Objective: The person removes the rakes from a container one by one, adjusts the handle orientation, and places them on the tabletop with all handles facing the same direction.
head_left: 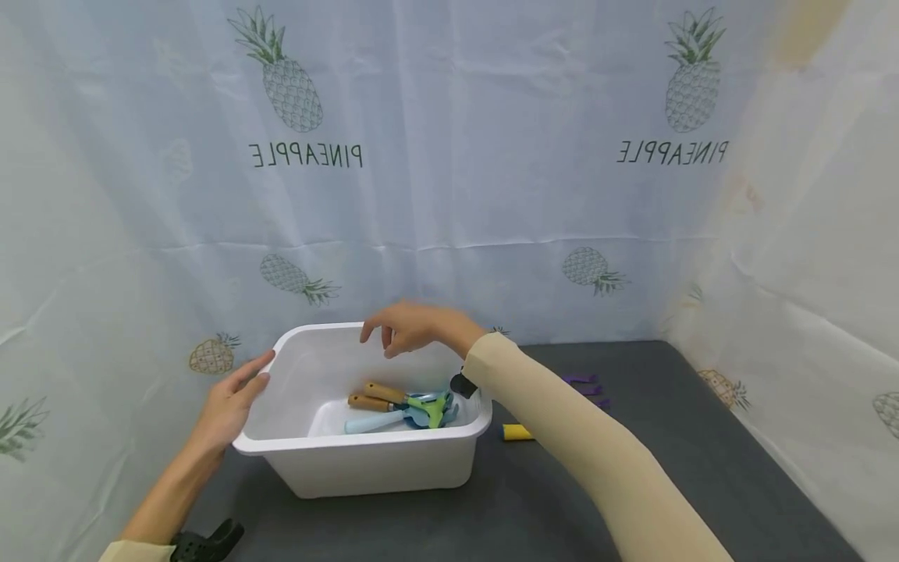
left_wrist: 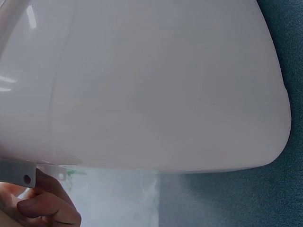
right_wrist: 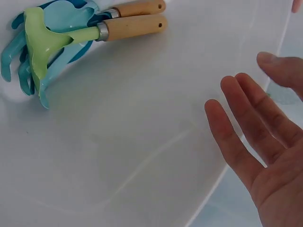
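A white plastic tub [head_left: 365,467] stands on the dark tabletop. At its left end my left hand [head_left: 228,407] grips the rim; in the left wrist view curled fingers [left_wrist: 52,208] show under the rim's edge. My right hand [head_left: 414,326] hangs over the tub's far side, holding nothing, its fingers spread in the right wrist view. Below it, small garden tools lie piled on the tub floor: a green-headed tool [right_wrist: 42,40] with a wooden handle [right_wrist: 135,27], blue pronged and broad heads beneath it, and a light blue handle [head_left: 372,422].
Right of the tub, partly behind my right forearm, lie a yellow piece with a blue end [head_left: 518,432] and a purple pronged thing [head_left: 583,380]. A pale curtain [head_left: 477,195] printed with pineapples encloses the back and sides of the dark tabletop [head_left: 674,460].
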A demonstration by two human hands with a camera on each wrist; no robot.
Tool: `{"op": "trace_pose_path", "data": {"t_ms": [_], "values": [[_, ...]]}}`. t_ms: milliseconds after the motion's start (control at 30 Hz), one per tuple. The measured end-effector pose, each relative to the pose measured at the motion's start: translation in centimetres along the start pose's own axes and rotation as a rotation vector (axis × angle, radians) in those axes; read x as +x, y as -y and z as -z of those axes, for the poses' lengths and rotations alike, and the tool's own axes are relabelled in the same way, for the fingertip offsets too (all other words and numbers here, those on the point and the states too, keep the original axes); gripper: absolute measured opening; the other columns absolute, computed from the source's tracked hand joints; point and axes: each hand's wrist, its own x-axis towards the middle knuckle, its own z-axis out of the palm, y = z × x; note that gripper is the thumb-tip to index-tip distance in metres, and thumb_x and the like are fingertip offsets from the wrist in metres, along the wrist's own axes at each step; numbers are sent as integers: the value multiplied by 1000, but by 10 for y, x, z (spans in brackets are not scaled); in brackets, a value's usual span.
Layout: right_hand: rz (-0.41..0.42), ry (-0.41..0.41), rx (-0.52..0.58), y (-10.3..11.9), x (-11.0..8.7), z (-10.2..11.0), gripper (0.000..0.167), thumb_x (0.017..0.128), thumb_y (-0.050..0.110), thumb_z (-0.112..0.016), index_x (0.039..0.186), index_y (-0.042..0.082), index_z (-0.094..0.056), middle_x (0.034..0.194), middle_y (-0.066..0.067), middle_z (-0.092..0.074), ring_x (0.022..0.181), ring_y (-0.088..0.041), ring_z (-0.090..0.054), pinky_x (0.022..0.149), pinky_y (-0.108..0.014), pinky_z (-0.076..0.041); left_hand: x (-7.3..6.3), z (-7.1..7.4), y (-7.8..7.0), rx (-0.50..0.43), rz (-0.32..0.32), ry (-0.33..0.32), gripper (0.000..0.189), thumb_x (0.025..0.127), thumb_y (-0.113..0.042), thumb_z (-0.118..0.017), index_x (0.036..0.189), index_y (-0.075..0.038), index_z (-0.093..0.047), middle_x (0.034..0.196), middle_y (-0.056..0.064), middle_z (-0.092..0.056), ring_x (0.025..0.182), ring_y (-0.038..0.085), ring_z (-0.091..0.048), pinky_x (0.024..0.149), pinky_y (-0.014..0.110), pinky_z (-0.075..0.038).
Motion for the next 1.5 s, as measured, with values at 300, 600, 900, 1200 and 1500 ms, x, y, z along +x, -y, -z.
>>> {"op": "trace_pose_path", "data": {"t_ms": [300, 600, 900, 1200, 1500], "values": [[-143, 79, 106, -4, 22, -26, 50, 97, 6, -67, 143, 22, -59, 104, -2, -67, 95, -20, -66, 80, -34, -61, -1, 1, 1, 7, -3, -1, 58, 112, -41, -38, 164, -14, -31, 167, 27, -28, 132, 45, -55, 76, 24, -56], [-282, 178, 139, -7, 33, -48, 61, 94, 6, -72, 145, 35, -56, 143, -1, -55, 97, -14, -64, 78, -34, -61, -1, 1, 0, -8, -4, 14, 58, 112, -40, -36, 164, -15, -29, 168, 26, -25, 137, 50, -50, 77, 23, -55], [-320, 165, 153, -15, 40, -68, 58, 91, 6, -75, 139, 38, -61, 141, 3, -56, 94, -17, -64, 73, -31, -61, -2, 0, 1, -15, 2, 15, 58, 112, -40, -36, 164, -15, -29, 165, 30, -31, 131, 46, -57, 76, 28, -58], [-273, 111, 35, -12, 41, -81, 60, 90, 5, -74, 138, 41, -63, 129, 8, -62, 86, -15, -62, 63, -29, -56, -3, 1, 0, -1, -6, -1, 58, 112, -40, -37, 163, -13, -31, 164, 29, -32, 130, 46, -57, 75, 25, -56], [-229, 71, -120, -10, 41, -94, 70, 86, 2, -80, 139, 44, -63, 139, 11, -64, 106, -13, -55, 71, -26, -50, -2, 1, 0, -2, 8, 17, 59, 112, -41, -37, 164, -15, -28, 165, 29, -30, 131, 46, -57, 75, 26, -57]]}}
